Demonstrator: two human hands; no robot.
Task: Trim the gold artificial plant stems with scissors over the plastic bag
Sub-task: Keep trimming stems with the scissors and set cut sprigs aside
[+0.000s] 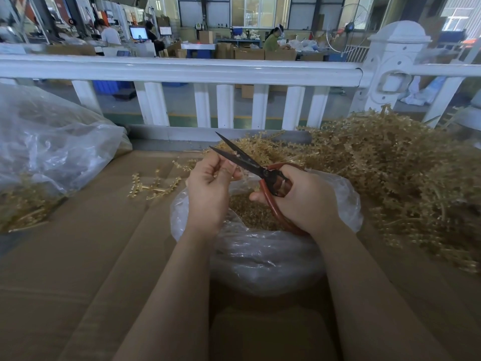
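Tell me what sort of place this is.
Most likely a factory or packing workshop. Other workers sit at benches behind a white railing, cardboard boxes are stacked about, and a big heap of gold plant stems awaits trimming with the scissors.

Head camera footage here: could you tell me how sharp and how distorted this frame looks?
In the head view, the wide-angle lens bows the white railing; the scissors and both hands are fairly sharp, while the gold stem pile smears toward the right edge; soft glare sits on the plastic bag.
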